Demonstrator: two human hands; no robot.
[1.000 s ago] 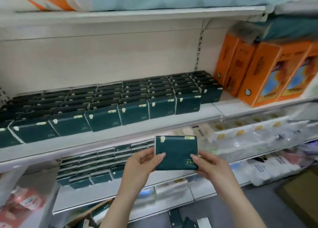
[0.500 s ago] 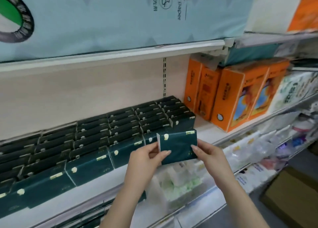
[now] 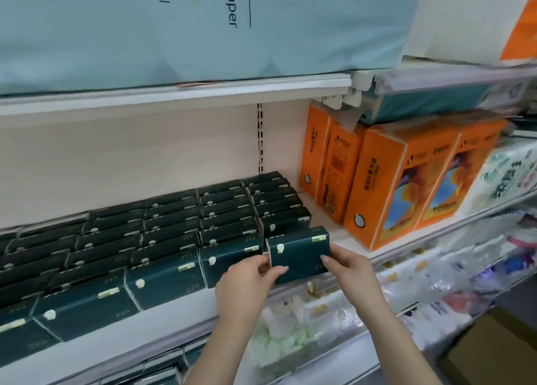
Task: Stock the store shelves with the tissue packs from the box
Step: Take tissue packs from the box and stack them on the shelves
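- A store aisle: the cream middle shelf [image 3: 174,323] runs across in front of the person, with its back panel bare above the stock
- On the middle shelf, rows of dark green tissue packs [image 3: 162,239] stand on edge, packed front to back, filling its left and centre
- At the right end of the middle shelf stand tall orange boxes [image 3: 406,181], with a white printed pack [image 3: 508,178] beyond them
- On the board above the middle shelf sits a big pale blue toilet paper bale [image 3: 145,30]
- Below the middle shelf lie clear-wrapped goods [image 3: 334,312], too blurred to name
- The held pack [image 3: 299,254], dark green like the rest, is upright at the front edge of the middle shelf, just ahead of the rightmost row; I cannot tell whether it touches the shelf
- The left hand [image 3: 244,283] pinches the pack's left edge, thumb on the front face
- The right hand [image 3: 351,271] clasps its lower right corner, thumb in front, fingers behind
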